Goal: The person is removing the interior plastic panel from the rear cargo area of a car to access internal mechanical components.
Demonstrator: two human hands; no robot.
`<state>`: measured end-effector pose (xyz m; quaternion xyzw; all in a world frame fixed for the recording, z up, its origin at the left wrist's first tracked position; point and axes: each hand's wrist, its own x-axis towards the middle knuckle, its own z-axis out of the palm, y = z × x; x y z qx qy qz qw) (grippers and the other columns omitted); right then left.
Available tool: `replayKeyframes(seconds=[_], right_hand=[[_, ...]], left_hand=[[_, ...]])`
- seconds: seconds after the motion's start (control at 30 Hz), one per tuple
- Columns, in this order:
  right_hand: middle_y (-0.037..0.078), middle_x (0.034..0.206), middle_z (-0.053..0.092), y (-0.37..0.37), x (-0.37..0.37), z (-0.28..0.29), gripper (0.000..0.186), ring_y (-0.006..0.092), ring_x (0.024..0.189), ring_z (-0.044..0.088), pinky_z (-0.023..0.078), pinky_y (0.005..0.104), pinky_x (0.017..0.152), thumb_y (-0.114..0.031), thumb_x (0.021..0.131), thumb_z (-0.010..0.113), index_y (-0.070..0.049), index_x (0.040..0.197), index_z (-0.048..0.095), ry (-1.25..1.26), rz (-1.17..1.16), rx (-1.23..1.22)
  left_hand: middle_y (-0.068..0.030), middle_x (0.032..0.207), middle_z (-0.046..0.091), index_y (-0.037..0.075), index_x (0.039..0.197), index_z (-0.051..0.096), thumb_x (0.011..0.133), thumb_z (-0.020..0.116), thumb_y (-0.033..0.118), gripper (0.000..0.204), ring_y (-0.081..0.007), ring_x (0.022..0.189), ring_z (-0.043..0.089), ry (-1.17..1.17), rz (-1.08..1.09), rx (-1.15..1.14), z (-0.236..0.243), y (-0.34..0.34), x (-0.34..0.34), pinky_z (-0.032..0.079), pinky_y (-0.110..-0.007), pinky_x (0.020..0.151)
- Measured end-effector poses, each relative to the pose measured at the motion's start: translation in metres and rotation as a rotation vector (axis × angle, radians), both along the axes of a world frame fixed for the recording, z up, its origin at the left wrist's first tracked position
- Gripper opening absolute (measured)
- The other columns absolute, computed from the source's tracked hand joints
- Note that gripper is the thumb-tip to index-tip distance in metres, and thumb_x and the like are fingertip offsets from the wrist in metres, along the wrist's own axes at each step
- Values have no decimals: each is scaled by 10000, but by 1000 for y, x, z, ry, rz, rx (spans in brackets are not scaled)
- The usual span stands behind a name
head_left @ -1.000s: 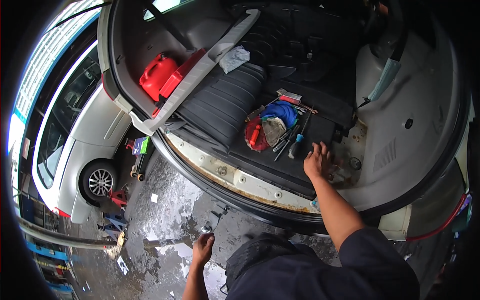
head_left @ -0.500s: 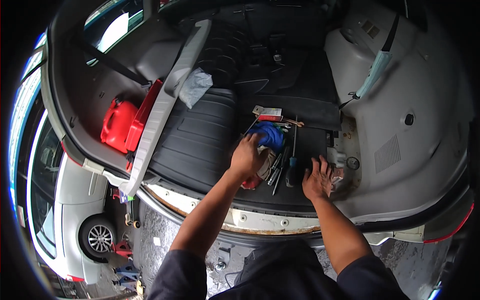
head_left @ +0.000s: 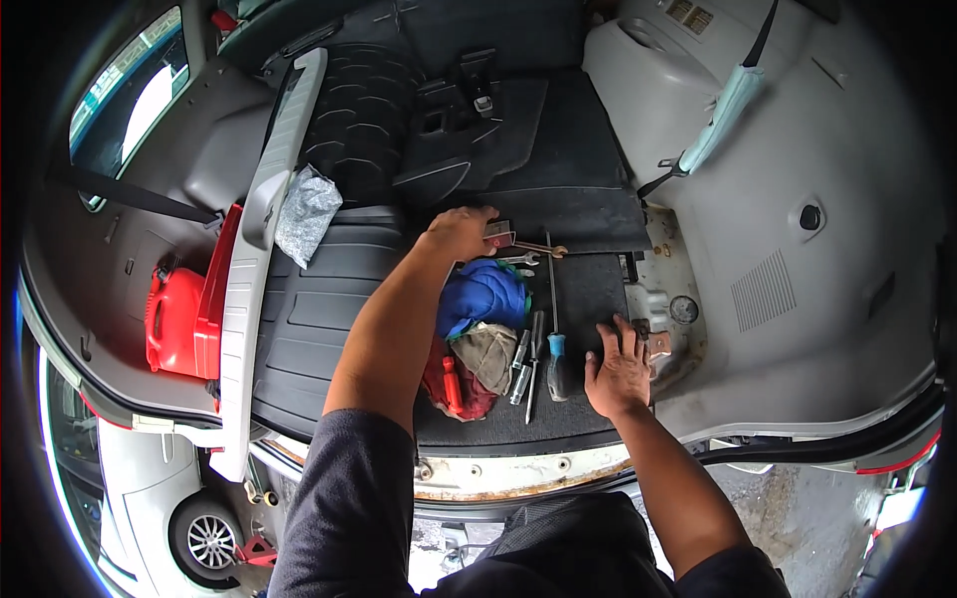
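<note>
My left hand (head_left: pixel 461 235) is at the far end of a pile of tools, its fingers closed round a small red-and-white box (head_left: pixel 499 236); part of the grip is hidden. Beside the box lie a copper-toned wrench (head_left: pixel 551 250) and a silver wrench (head_left: pixel 522 259). Nearer to me are a blue cloth (head_left: pixel 485 297), a tan cloth (head_left: pixel 485 357) and a red cloth (head_left: pixel 477 401) with a red-handled tool (head_left: pixel 452 385). A long screwdriver (head_left: pixel 557 367) lies right of some chrome socket tools (head_left: pixel 519 371). My right hand (head_left: pixel 620 371) rests spread beside a copper-coloured block (head_left: pixel 659 344).
Around me is a car's cargo area with a grey side panel (head_left: pixel 768 239). At left stand a red fuel can (head_left: pixel 177 324) and a long grey trim piece (head_left: pixel 249 289). A silvery pouch (head_left: pixel 307 216) lies near it. The sill (head_left: pixel 518 478) runs along the front.
My left hand has moved forward from the blue cloth to the small box. The right hand stays resting at the floor's right edge. The view has shifted.
</note>
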<state>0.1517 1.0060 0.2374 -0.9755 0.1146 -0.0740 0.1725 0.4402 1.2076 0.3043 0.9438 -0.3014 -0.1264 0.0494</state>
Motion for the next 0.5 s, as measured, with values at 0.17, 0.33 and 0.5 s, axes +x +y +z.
replayKeyframes(seconds=[0.17,0.33,0.5], right_hand=[[111,1475,339,3,1,3,530,364,1335,375,335,513,1108,-242,884,619,-138,1372,440,-7,-3,-24],[109,1474,339,2,1,-2,538,362,1328,386,336,512,1108,-237,880,626,-140,1371,431,-2,1,-12],[111,1483,342,7,2,4,528,375,1318,398,337,508,1108,-229,888,624,-135,1375,444,24,-4,4]], left_hand=[[-202,1046,707,125,1339,569,847,686,300,535,-341,1017,687,-113,-5,-334,-1,13,28,533,-418,924],[-148,1075,712,-6,1274,568,939,623,167,381,-228,977,697,109,213,-1035,8,17,34,542,-336,886],[-113,1203,644,-1,1361,480,1014,564,190,405,-197,1084,654,597,439,-1464,39,34,-15,527,-372,964]])
